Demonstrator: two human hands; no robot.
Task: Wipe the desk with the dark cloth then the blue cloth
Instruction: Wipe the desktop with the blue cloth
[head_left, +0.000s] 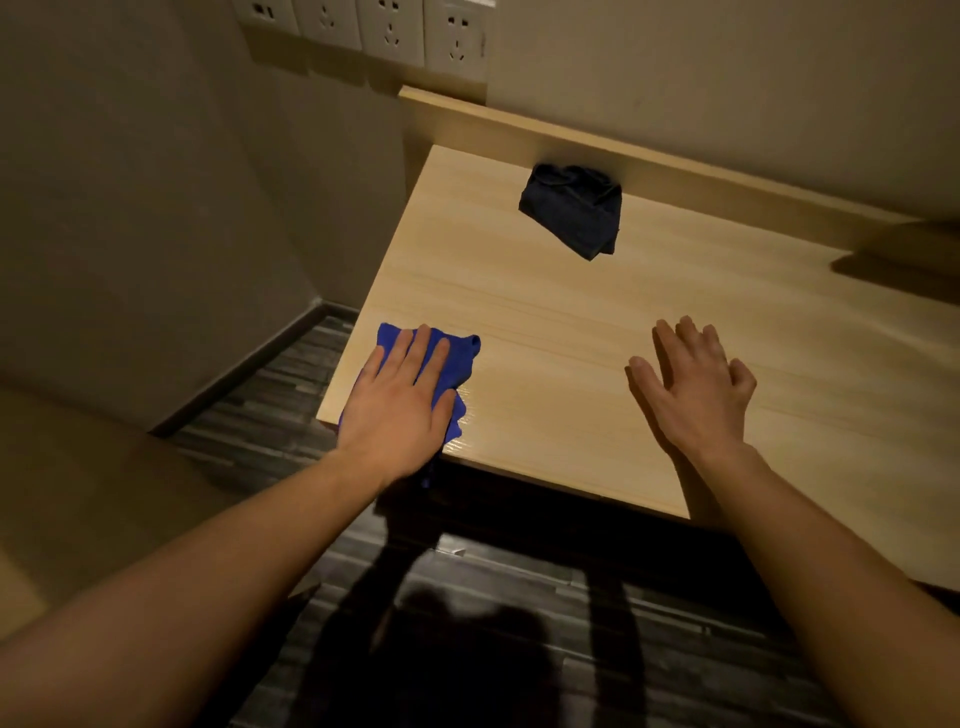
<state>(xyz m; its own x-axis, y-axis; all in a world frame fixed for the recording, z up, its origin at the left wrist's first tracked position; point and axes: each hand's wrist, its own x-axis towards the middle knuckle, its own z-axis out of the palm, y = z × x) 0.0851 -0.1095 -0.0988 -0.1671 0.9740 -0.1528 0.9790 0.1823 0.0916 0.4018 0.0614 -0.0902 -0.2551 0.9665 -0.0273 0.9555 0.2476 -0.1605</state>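
A light wooden desk (571, 332) fills the middle of the view. The blue cloth (460, 358) lies at the desk's near left corner, and my left hand (400, 400) presses flat on top of it with fingers extended. One corner of the cloth hangs over the front edge. The dark cloth (574, 208) sits crumpled far back on the desk, close to the raised back ledge, untouched. My right hand (693, 387) hovers or rests on the bare desk at the right, fingers spread, holding nothing.
A raised wooden ledge (675, 166) runs along the desk's back. Several wall sockets (395, 31) sit above the far left corner. A wall stands to the left, and dark striped flooring (467, 623) lies below the desk's front edge.
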